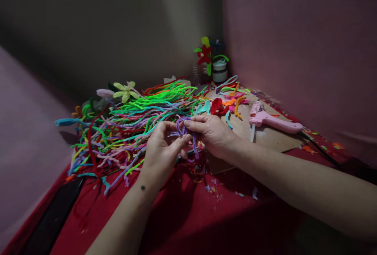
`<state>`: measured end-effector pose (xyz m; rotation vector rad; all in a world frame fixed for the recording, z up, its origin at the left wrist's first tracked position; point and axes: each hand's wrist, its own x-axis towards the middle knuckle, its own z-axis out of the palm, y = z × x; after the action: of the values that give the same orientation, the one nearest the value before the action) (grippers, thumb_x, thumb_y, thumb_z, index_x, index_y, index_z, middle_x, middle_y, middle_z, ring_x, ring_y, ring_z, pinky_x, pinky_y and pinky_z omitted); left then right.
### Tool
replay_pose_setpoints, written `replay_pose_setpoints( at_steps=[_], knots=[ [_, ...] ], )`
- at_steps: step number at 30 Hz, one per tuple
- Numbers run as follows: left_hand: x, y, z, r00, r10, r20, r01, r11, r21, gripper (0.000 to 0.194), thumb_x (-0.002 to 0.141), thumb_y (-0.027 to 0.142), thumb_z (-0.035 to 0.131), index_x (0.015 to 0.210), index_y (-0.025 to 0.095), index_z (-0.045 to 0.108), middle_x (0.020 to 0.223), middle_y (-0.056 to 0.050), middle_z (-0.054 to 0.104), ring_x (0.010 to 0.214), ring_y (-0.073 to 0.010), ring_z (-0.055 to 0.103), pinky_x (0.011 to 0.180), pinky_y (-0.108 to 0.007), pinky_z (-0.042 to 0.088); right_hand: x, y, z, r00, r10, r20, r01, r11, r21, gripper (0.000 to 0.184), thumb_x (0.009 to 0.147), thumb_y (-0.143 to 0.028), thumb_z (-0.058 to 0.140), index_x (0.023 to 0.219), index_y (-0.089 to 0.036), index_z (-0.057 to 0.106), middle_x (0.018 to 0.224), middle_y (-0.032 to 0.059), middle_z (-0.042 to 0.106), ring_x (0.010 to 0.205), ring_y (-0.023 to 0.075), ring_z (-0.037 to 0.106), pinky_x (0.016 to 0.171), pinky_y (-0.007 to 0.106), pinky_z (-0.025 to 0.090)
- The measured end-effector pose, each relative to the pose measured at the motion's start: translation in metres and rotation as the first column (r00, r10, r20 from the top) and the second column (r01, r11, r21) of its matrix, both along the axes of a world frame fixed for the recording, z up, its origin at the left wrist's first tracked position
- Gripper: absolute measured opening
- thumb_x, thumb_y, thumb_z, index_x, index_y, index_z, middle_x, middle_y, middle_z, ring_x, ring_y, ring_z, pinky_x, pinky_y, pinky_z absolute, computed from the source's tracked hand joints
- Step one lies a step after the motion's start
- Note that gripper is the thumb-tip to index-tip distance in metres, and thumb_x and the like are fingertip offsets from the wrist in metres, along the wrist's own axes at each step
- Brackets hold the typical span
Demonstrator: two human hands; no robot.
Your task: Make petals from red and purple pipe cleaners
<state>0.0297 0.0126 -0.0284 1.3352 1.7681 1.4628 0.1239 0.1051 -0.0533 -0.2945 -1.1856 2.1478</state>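
- Purple fuzzy stem (194, 143): held between the two hands, above the red-covered table (173, 223), in front of the heap; it is bent into a loop at the fingertips, with one length hanging below the right fingers.
- Right hand (215, 135): thumb and forefinger pinch the stem at the top of the loop; the forearm comes in from the right, palm mostly turned away from view.
- Left hand (161, 145): fingers curl around the loop's left side, thumb pointing toward the hanging length, closed on the stem; the forearm rises from the near side, wrist bent inward.
- Dark flat strip (53, 215): along the table's left edge.
- Board (273, 139): beyond the right forearm, scattered with cut coloured pieces.
- Pink glue gun (273, 121): by the board's right corner, nozzle end toward the left.
- Heap of coloured stems (159, 103): spread left of the board, toward the table's left edge.
- Pale yellow flower (126, 92): on the heap's far side.
- Lidded container (220, 71): at the table's far corner, beside a red flower (204, 55).
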Motion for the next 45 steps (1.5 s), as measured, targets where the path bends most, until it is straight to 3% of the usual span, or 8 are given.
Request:
replay_pose_setpoints(
  at_steps=[5, 13, 16, 20, 26, 29, 36, 45],
  knots=[
    [0.001, 0.003, -0.006, 0.992, -0.092, 0.087, 0.085, 0.993, 0.083, 0.03, 0.067, 0.019, 0.068, 0.09, 0.019, 0.048, 0.081, 0.002, 0.06, 0.076, -0.0129, 0.06, 0.07, -0.025, 0.05, 0.001, 0.0, 0.006, 0.999, -0.032, 0.027, 0.036, 0.99, -0.137, 0.007, 0.065, -0.018, 0.068, 0.067, -0.014, 0.062, 0.059, -0.0005, 0.059, 0.052, 0.0087, 0.052, 0.048, 0.021, 0.041],
    [0.002, -0.003, -0.008, 0.912, 0.178, -0.369, -0.147, 0.983, 0.111, 0.005, 0.075, 0.023, 0.057, 0.074, 0.019, 0.057, 0.061, 0.003, 0.052, 0.052, -0.0091, 0.047, 0.05, -0.02, 0.038, 0.0, 0.001, 0.001, 1.0, 0.018, -0.012, -0.021, 0.978, -0.209, 0.006, 0.067, -0.014, 0.066, 0.064, -0.015, 0.062, 0.062, 0.0001, 0.06, 0.054, 0.0092, 0.052, 0.055, 0.023, 0.042],
    [0.001, -0.003, -0.005, 0.901, 0.137, -0.412, -0.143, 0.99, 0.017, 0.007, 0.074, 0.02, 0.054, 0.067, 0.018, 0.054, 0.054, 0.004, 0.049, 0.048, -0.0088, 0.044, 0.047, -0.019, 0.035, 0.0, 0.002, 0.004, 1.0, 0.012, -0.005, -0.013, 0.966, -0.259, 0.007, 0.067, -0.011, 0.065, 0.062, -0.014, 0.06, 0.06, -0.0011, 0.057, 0.053, 0.0077, 0.049, 0.052, 0.022, 0.038],
    [-0.004, 0.001, 0.0, 0.973, -0.1, -0.208, 0.034, 0.953, -0.301, 0.015, 0.072, 0.02, 0.052, 0.058, 0.018, 0.047, 0.045, 0.006, 0.046, 0.04, -0.0084, 0.043, 0.041, -0.019, 0.033, 0.001, 0.003, 0.009, 0.998, -0.047, 0.033, 0.055, 0.951, -0.305, 0.016, 0.069, -0.011, 0.061, 0.056, -0.013, 0.053, 0.052, -0.0033, 0.049, 0.045, 0.0064, 0.042, 0.046, 0.022, 0.031],
    [-0.014, -0.001, 0.005, 0.97, -0.155, -0.187, 0.094, 0.949, -0.301, 0.013, 0.068, 0.018, 0.056, 0.058, 0.017, 0.048, 0.047, 0.006, 0.048, 0.043, -0.0068, 0.042, 0.041, -0.017, 0.031, 0.003, 0.004, 0.009, 0.992, -0.098, 0.084, 0.113, 0.972, -0.207, 0.018, 0.071, -0.011, 0.06, 0.055, -0.014, 0.051, 0.049, -0.0046, 0.045, 0.042, 0.0051, 0.035, 0.043, 0.022, 0.025],
    [-0.018, -0.002, 0.009, 0.982, -0.191, -0.014, 0.172, 0.913, -0.37, 0.011, 0.068, 0.019, 0.059, 0.064, 0.016, 0.05, 0.047, 0.003, 0.054, 0.04, -0.0074, 0.045, 0.039, -0.017, 0.033, 0.003, 0.002, 0.009, 0.991, -0.106, 0.082, 0.118, 0.979, -0.167, 0.018, 0.07, -0.013, 0.061, 0.054, -0.014, 0.051, 0.048, -0.0045, 0.045, 0.043, 0.0054, 0.036, 0.044, 0.022, 0.027],
    [-0.015, 0.001, 0.003, 0.767, -0.23, 0.599, 0.377, 0.917, -0.129, 0.026, 0.068, 0.015, 0.065, 0.091, 0.018, 0.053, 0.061, 0.004, 0.054, 0.042, -0.0083, 0.053, 0.032, -0.017, 0.041, 0.004, -0.001, 0.011, 0.99, -0.105, 0.092, 0.116, 0.985, -0.128, 0.016, 0.064, -0.019, 0.068, 0.057, -0.014, 0.054, 0.048, -0.0044, 0.05, 0.042, 0.005, 0.039, 0.043, 0.022, 0.028],
    [-0.017, 0.003, -0.001, 0.752, -0.237, 0.615, 0.393, 0.91, -0.131, 0.013, 0.072, 0.018, 0.065, 0.074, 0.014, 0.053, 0.058, 0.001, 0.058, 0.04, -0.0073, 0.053, 0.038, -0.019, 0.047, 0.004, 0.0, 0.008, 0.994, -0.071, 0.083, 0.078, 0.993, -0.09, 0.019, 0.068, -0.023, 0.064, 0.056, -0.014, 0.053, 0.047, -0.0033, 0.05, 0.039, 0.006, 0.04, 0.041, 0.022, 0.027]
  ],
)
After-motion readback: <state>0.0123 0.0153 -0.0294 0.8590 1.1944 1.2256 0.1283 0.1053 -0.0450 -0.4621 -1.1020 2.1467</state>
